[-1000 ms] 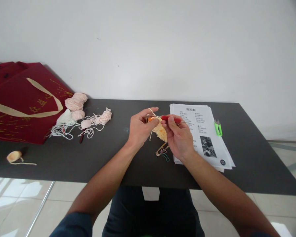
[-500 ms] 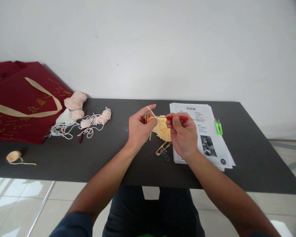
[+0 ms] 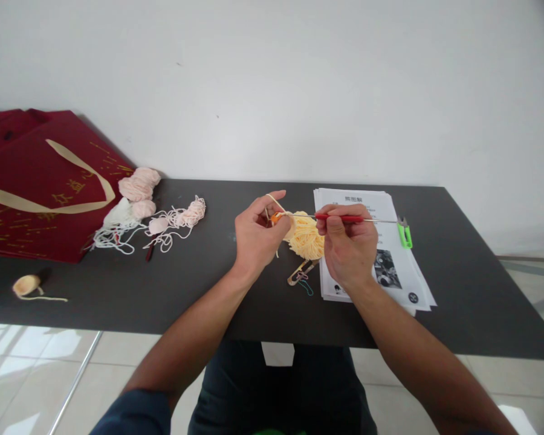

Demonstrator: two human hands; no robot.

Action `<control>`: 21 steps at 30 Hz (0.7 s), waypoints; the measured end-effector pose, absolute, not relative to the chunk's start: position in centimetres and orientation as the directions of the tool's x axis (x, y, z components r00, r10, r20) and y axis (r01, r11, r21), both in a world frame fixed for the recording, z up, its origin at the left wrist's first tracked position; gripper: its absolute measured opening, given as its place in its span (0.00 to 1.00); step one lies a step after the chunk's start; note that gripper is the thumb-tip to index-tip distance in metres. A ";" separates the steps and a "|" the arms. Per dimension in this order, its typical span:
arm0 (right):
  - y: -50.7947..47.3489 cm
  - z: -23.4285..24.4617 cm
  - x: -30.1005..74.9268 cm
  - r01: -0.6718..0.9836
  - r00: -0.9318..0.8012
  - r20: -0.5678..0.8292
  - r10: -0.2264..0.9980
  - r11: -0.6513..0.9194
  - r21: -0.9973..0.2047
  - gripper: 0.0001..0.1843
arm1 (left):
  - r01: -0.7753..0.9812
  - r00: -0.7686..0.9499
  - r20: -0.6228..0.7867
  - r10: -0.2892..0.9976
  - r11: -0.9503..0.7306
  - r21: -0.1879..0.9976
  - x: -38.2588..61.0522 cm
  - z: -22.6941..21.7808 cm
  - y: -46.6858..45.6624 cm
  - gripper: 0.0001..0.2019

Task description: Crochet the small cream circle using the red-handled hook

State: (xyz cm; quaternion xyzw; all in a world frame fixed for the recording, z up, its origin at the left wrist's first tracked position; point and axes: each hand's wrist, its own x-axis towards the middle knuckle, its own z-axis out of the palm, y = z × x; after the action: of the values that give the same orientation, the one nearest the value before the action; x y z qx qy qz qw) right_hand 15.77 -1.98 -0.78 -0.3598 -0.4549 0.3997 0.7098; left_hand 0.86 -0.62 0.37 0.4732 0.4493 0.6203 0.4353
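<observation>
Pinched in my left hand (image 3: 258,235) is a small orange-and-yellow crochet piece (image 3: 277,218), mostly covered by the fingers. A strand of pale yellow yarn runs over that hand's raised index finger. My right hand (image 3: 351,251) grips a crochet hook (image 3: 321,216) by its red handle. The hook's thin metal shaft points left and reaches the crochet piece; its tip is too small to make out. Behind and between the hands lies a yellow yarn skein (image 3: 308,238) on the table. Close below it are a large metal safety pin (image 3: 297,275) and a teal bead chain (image 3: 306,287).
Printed sheets (image 3: 392,241) lie under my right hand, with green thread snips (image 3: 405,234) at their right edge. To the left are a dark red bag (image 3: 40,181), pink yarn (image 3: 138,184), white yarn (image 3: 118,220), another hook (image 3: 150,250) and a small cream crochet piece (image 3: 27,284).
My right hand has moved right with the crochet hook, baring more of its shaft and of the yellow skein. My left hand has stayed nearly in place.
</observation>
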 end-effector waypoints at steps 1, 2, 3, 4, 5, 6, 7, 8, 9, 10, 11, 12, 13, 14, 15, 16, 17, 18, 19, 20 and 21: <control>-2.0 -0.8 15.7 -0.235 0.271 0.362 0.892 0.426 -0.874 0.08 | -0.117 -0.176 0.198 0.964 -0.220 0.968 0.9 0.3 -0.6 0.21; -2.0 -0.8 15.7 -0.233 0.273 0.366 0.890 0.430 -0.872 0.08 | -0.119 -0.178 0.201 0.963 -0.224 0.967 0.9 0.3 -0.6 0.21; -2.0 -0.8 15.6 -0.232 0.274 0.371 0.887 0.435 -0.870 0.07 | -0.119 -0.179 0.205 0.962 -0.228 0.966 0.9 0.3 -0.6 0.20; -2.1 -0.8 15.5 -0.233 0.274 0.377 0.885 0.441 -0.867 0.07 | -0.119 -0.178 0.209 0.962 -0.232 0.965 0.9 0.2 -0.6 0.20; -2.1 -0.8 15.4 -0.235 0.275 0.382 0.882 0.447 -0.863 0.06 | -0.116 -0.177 0.212 0.961 -0.235 0.965 0.9 0.2 -0.6 0.19; -2.2 -0.8 15.3 -0.236 0.276 0.389 0.879 0.454 -0.859 0.05 | -0.112 -0.178 0.215 0.960 -0.236 0.965 0.9 0.2 -0.6 0.19; -2.3 -0.9 15.2 -0.231 0.281 0.396 0.874 0.462 -0.856 0.04 | -0.107 -0.181 0.214 0.960 -0.236 0.966 0.8 0.1 -0.6 0.19; -2.4 -0.9 15.1 -0.221 0.289 0.404 0.868 0.471 -0.854 0.04 | -0.102 -0.189 0.211 0.959 -0.233 0.967 0.8 0.1 -0.6 0.18; -2.5 -1.0 15.0 -0.203 0.296 0.415 0.860 0.481 -0.853 0.03 | -0.098 -0.202 0.206 0.958 -0.229 0.969 0.8 0.1 -0.6 0.18; -2.6 -1.0 14.9 -0.178 0.300 0.431 0.851 0.494 -0.851 0.02 | -0.095 -0.216 0.200 0.956 -0.224 0.970 0.8 0.1 -0.6 0.18; -2.8 -1.1 14.8 -0.147 0.299 0.452 0.841 0.508 -0.849 0.02 | -0.096 -0.234 0.194 0.953 -0.222 0.970 0.9 0.1 -0.6 0.18; -3.0 -1.2 14.7 -0.114 0.294 0.475 0.829 0.524 -0.844 0.02 | -0.099 -0.249 0.189 0.950 -0.220 0.971 0.9 0.1 -0.5 0.17; -3.1 -1.2 14.6 -0.079 0.289 0.499 0.817 0.540 -0.838 0.02 | -0.102 -0.263 0.186 0.947 -0.219 0.970 0.9 0.1 -0.5 0.17; -3.3 -1.3 14.6 -0.042 0.281 0.523 0.805 0.554 -0.831 0.03 | -0.105 -0.276 0.185 0.943 -0.221 0.970 1.0 0.1 -0.5 0.17; -3.4 -1.4 14.5 -0.007 0.273 0.546 0.792 0.570 -0.822 0.03 | -0.108 -0.288 0.184 0.940 -0.223 0.969 1.0 0.1 -0.5 0.16; -3.5 -1.6 14.5 0.024 0.262 0.567 0.781 0.582 -0.813 0.04 | -0.110 -0.299 0.184 0.936 -0.225 0.968 1.1 0.0 -0.5 0.16; -3.5 -1.7 14.5 0.052 0.246 0.585 0.773 0.592 -0.804 0.05 | -0.110 -0.309 0.184 0.933 -0.227 0.968 1.1 0.0 -0.5 0.15; -3.6 -1.8 14.6 0.075 0.231 0.604 0.763 0.604 -0.793 0.06 | -0.112 -0.316 0.184 0.931 -0.229 0.967 1.1 -0.1 -0.4 0.15; -3.6 -2.0 14.6 0.093 0.215 0.621 0.754 0.617 -0.782 0.08 | -0.117 -0.323 0.183 0.929 -0.231 0.966 1.1 -0.1 -0.4 0.15; -3.6 -2.1 14.7 0.107 0.199 0.635 0.747 0.627 -0.771 0.09 | -0.124 -0.326 0.182 0.928 -0.233 0.965 1.1 -0.2 -0.4 0.15; -3.5 -2.3 14.7 0.117 0.185 0.648 0.739 0.638 -0.761 0.11 | -0.134 -0.328 0.179 0.928 -0.233 0.963 1.1 -0.2 -0.4 0.14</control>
State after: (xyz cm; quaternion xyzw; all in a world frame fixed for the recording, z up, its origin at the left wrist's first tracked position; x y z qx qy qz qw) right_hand 14.72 -3.55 -2.28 -0.3593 -0.5960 0.2282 0.6809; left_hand 1.14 -0.39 -0.19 0.4197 0.4726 0.6637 0.3999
